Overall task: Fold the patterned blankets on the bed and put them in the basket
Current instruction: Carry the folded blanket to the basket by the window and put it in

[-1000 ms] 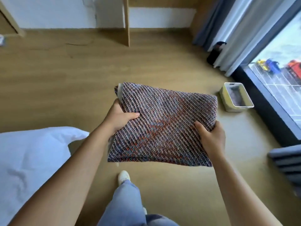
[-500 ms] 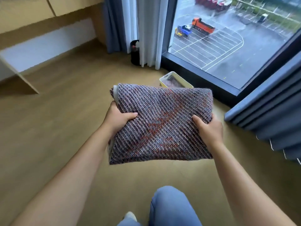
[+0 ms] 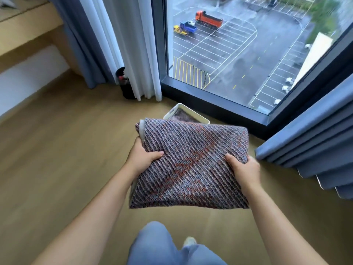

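A folded patterned blanket [image 3: 191, 161], woven in blue, grey and red, is held flat in front of me above the wooden floor. My left hand [image 3: 142, 156] grips its left edge with the thumb on top. My right hand [image 3: 243, 169] grips its right edge the same way. Just beyond the blanket's far edge a cream basket [image 3: 180, 109] stands on the floor by the window, partly hidden by the blanket. Another patterned blanket [image 3: 182, 117] lies inside it.
A floor-to-ceiling window [image 3: 238, 54] rises behind the basket. White and blue curtains [image 3: 114, 44] hang at the left with a dark bin [image 3: 126, 87] at their foot. Blue curtain folds [image 3: 315, 146] hang at the right. My legs [image 3: 158, 245] show below.
I have turned from the bed and walked toward the window. The basket has come from the far right to just beyond the blanket. Both hands keep the same grip.
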